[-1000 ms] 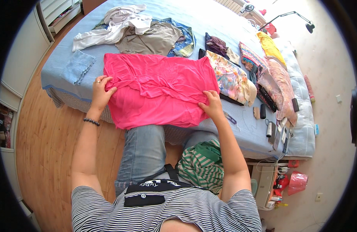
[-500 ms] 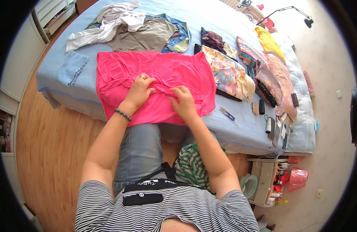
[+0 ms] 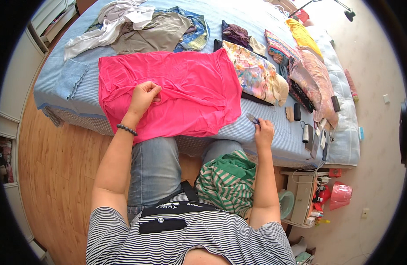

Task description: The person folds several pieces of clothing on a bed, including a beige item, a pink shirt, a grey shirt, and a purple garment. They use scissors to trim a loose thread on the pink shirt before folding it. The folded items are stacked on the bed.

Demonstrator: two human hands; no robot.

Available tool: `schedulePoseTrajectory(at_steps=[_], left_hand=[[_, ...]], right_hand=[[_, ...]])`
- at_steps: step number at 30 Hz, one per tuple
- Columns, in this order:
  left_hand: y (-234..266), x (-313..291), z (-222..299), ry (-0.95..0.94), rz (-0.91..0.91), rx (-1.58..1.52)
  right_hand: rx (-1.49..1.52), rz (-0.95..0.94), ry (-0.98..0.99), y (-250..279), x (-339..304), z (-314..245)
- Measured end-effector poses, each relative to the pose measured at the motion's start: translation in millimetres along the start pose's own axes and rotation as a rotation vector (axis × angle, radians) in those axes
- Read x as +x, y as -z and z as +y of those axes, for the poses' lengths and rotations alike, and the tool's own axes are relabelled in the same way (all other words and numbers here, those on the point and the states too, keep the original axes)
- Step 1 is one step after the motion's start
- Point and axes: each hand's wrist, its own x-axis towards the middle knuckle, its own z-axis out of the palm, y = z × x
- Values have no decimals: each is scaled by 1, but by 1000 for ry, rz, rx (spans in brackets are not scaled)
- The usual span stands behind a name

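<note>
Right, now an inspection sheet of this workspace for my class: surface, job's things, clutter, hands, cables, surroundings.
Surface: blue-covered bed.
Job's things: pink garment, spread but wrinkled; thread snips to its right.
Clutter: white garment and grey-brown garment heaped beyond; floral garment to the right.
Hands: left hand at the pink garment, grip unclear; right hand grasping the thread snips.
Cables: white cord near the bed's right edge.
Surroundings: wooden floor; black swing-arm lamp.

Wood-plank floor [image 3: 66, 176] lies left, beside pale cabinets [image 3: 24, 79]; blue-covered bed [image 3: 227, 11] occupies centre; pale wall [image 3: 375, 145] stands right, brightly lit.
</note>
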Motion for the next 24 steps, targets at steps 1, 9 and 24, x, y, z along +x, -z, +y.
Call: schedulePoseTrajectory(at_steps=[1,9,24], left_hand=[[1,-1,1,16,8,-20],[4,-9,10,150,-37,-211],[6,-15,2,100,-101,-324]], right_hand=[[12,-2,-4,1,2,0],[811,109,-308,15,16,-32],[434,-94,330,5,38,-286]])
